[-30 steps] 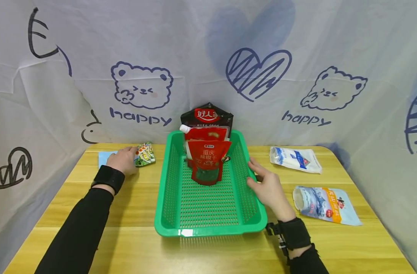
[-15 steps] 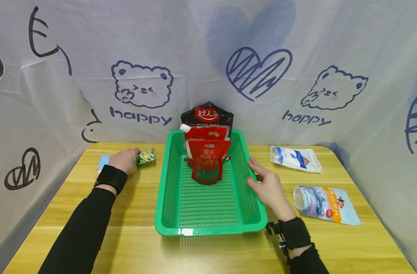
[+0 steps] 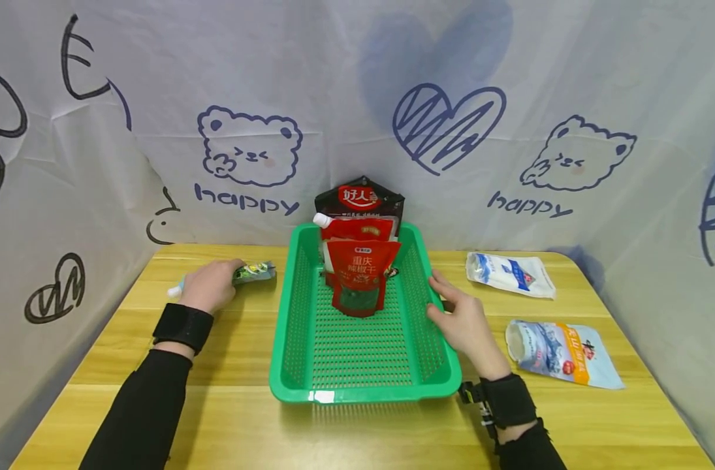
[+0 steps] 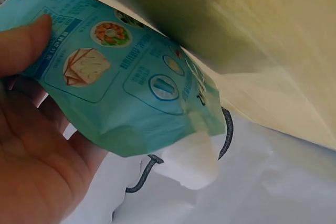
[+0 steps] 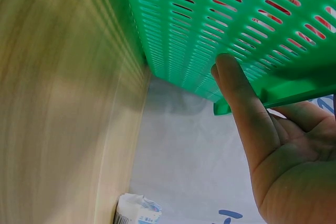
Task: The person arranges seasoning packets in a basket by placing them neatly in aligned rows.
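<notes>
In the head view, my left hand (image 3: 209, 286) is at the table's left back, gripping a spouted pouch (image 3: 256, 271). The left wrist view shows the pouch (image 4: 142, 82) as light blue-green with food pictures and a white cap (image 4: 191, 161); my thumb (image 4: 26, 45) lies across its face. On the right side of the green plastic basket (image 3: 365, 395), my right hand (image 3: 464, 320) holds the rim. The right wrist view has fingers (image 5: 239, 90) against the slotted outer wall. Inside the basket stand a red pouch (image 3: 360, 277), another red pouch with a white cap and a black one behind.
A white-and-blue pouch (image 3: 512, 274) lies on the table at the back right. Nearer, a blue-and-orange pouch (image 3: 565, 354) lies flat. A white cloth (image 3: 357, 78) with drawn bears and hearts hangs behind the wooden table (image 3: 234, 431).
My left hand has closed round the spouted pouch, which has turned from lying flat to edge-up, its cap now showing left of the hand. My right hand stays on the basket rim.
</notes>
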The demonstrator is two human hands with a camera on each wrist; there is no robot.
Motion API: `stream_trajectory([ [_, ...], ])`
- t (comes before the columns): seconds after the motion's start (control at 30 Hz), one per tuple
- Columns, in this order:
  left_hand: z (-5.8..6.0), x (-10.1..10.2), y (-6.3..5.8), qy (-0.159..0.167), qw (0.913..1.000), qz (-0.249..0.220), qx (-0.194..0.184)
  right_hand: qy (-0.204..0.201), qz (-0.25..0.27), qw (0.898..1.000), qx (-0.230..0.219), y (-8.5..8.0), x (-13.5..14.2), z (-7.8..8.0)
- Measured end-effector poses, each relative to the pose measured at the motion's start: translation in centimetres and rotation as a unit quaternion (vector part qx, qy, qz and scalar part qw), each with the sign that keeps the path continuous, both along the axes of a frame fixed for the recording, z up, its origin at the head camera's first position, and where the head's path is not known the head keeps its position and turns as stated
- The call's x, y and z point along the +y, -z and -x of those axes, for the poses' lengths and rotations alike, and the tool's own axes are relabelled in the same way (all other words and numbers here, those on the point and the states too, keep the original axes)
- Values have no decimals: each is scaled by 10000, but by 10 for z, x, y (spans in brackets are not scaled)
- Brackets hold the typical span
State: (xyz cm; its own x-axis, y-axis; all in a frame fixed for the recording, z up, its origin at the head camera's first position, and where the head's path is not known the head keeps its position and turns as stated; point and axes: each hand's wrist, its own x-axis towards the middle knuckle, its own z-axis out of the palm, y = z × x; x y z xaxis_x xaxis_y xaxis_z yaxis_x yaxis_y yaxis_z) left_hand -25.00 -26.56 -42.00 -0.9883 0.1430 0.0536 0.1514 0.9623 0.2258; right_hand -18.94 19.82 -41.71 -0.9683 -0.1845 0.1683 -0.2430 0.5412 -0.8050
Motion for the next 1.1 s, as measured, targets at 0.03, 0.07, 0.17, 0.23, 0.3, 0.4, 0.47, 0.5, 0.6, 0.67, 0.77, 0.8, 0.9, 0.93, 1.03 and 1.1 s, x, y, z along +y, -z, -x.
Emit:
stream_trajectory([
  [0.03,-3,0,0,-28,10000,-82,46,4,-4,10000,-2,0,0,0],
  [0.07,-5,1,-1,-65,9998,-158,76,10,-6,10000,-1,0,0,0],
  [0.17,-14,3,-3,-160,9990,-372,193,25,-26,10000,26,1,0,-1],
  [0.23,-20,5,-5,-218,9980,-500,318,30,-35,10000,39,1,0,-1],
  [0.3,-25,7,-7,-240,9967,-599,489,41,-33,10000,42,1,0,-1],
  [0.4,-34,11,-12,-244,9934,-733,845,48,-6,10000,24,0,0,-1],
  [0.47,-39,15,-15,-222,9897,-815,1155,55,7,10000,11,0,-1,-1],
  [0.5,-41,17,-18,-198,9871,-854,1336,56,13,10000,9,0,-1,-1],
  [0.6,-48,24,-26,-117,9759,-982,1944,54,-4,10000,18,0,-1,-1],
  [0.67,-53,30,-32,-52,9663,-1058,2348,55,-15,10000,23,0,-1,-1],
  [0.77,-61,40,-44,-1,9522,-1176,2819,45,-24,10000,7,0,-1,-2],
  [0.8,-64,43,-48,14,9479,-1215,2944,43,-20,10000,-7,0,-1,-2],
  [0.9,-72,55,-61,128,9356,-1304,3280,43,-27,10000,-20,-1,-1,-2],
  [0.93,-75,59,-65,193,9310,-1326,3396,47,-33,10000,-17,-1,-1,-2],
  [1.03,-84,71,-77,440,9158,-1408,3737,63,-37,10000,-27,-1,-1,-2],
  [1.1,-90,80,-84,586,9074,-1435,3907,69,-34,10000,-30,-1,-1,-2],
])
